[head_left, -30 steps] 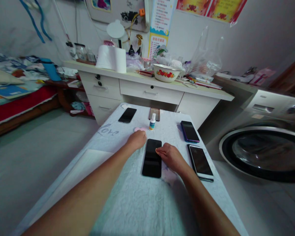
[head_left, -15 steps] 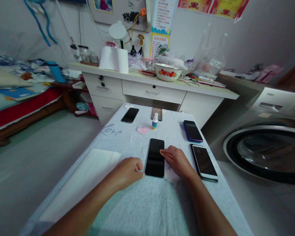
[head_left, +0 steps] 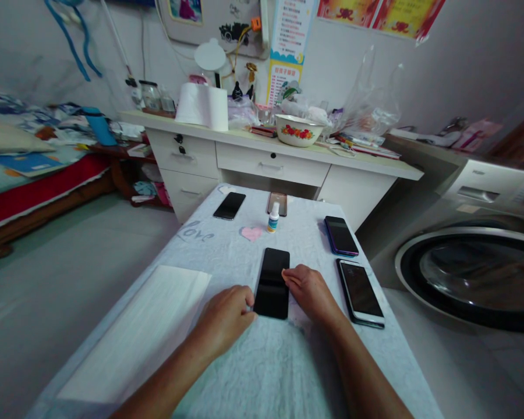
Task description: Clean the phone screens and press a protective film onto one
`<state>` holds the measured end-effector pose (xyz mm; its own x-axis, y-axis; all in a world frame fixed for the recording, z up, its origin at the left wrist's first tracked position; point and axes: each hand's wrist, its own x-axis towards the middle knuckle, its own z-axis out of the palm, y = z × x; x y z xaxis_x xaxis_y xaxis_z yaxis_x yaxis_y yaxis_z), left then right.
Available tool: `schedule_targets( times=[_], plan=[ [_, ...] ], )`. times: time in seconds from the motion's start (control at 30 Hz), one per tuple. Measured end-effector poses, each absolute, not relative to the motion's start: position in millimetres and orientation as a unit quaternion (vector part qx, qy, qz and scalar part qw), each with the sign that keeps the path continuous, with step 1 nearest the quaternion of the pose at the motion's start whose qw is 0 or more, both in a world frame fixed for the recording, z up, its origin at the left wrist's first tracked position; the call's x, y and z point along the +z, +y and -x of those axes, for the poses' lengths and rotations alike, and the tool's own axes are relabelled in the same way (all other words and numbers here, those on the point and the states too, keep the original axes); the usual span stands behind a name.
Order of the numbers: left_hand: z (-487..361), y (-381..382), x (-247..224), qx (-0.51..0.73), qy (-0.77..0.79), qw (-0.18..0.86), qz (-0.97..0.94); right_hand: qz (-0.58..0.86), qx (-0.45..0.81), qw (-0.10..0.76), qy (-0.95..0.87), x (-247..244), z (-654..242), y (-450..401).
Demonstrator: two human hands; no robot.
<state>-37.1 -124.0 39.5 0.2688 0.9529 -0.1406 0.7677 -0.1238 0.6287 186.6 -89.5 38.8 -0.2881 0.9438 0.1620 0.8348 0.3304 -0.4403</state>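
Note:
A black smartphone [head_left: 272, 291] lies screen up on the cloth in front of me. My left hand [head_left: 230, 317] is curled closed at its lower left edge, thumb and fingertips against the corner. At the phone's right edge my right hand [head_left: 309, 291] has its fingers pressed together over the side of the screen. A small orange-tan bit shows at those fingertips; I cannot make out what it is. Beyond the phone stands a small white spray bottle [head_left: 273, 219] with a coloured label.
A white folded sheet [head_left: 144, 326] lies on the left. A white-framed phone [head_left: 360, 291] and a dark phone [head_left: 341, 235] rest along the right edge. Farther back are another phone [head_left: 229, 206] and a phone case [head_left: 277, 204]. A washing machine [head_left: 471, 192] stands right, a desk [head_left: 271, 163] behind.
My right hand has shifted slightly downward along the phone's right edge. The left hand remains at the lower left corner, its wrist turned a little. The whole view has shifted slightly.

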Motion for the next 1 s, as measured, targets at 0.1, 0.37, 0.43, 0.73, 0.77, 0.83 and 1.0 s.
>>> schedule_targets(
  times=[0.1, 0.37, 0.43, 0.73, 0.77, 0.83, 1.0],
  plan=[
    [35.6, -124.9, 37.5, 0.169, 0.583, 0.325, -0.725, 0.572, 0.125, 0.18, -0.791, 36.7, -185.0, -88.3],
    [29.6, -126.4, 39.9, 0.232, 0.558, 0.46, -0.651, 0.586, 0.133, 0.184, -0.778, 34.4, -181.6, -88.9],
    [25.9, -127.9, 39.2, 0.268, 0.539, 0.506, -0.617, 0.598, 0.137, 0.187, -0.767, 35.7, -179.6, -89.4],
    [14.0, -127.8, 35.5, 0.35, 0.564, 0.525, -0.532, 0.597, 0.135, 0.199, -0.765, 36.5, -176.1, -90.8],
    [14.6, -127.0, 34.8, 0.353, 0.566, 0.525, -0.528, 0.595, 0.133, 0.202, -0.766, 36.1, -175.9, -91.1],
    [16.5, -125.0, 33.7, 0.36, 0.567, 0.524, -0.523, 0.588, 0.134, 0.212, -0.769, 35.9, -174.6, -91.9],
    [21.5, -116.1, 39.3, 0.357, 0.566, 0.513, -0.537, 0.537, 0.15, 0.27, -0.785, 38.2, -168.6, -94.9]
  ],
)
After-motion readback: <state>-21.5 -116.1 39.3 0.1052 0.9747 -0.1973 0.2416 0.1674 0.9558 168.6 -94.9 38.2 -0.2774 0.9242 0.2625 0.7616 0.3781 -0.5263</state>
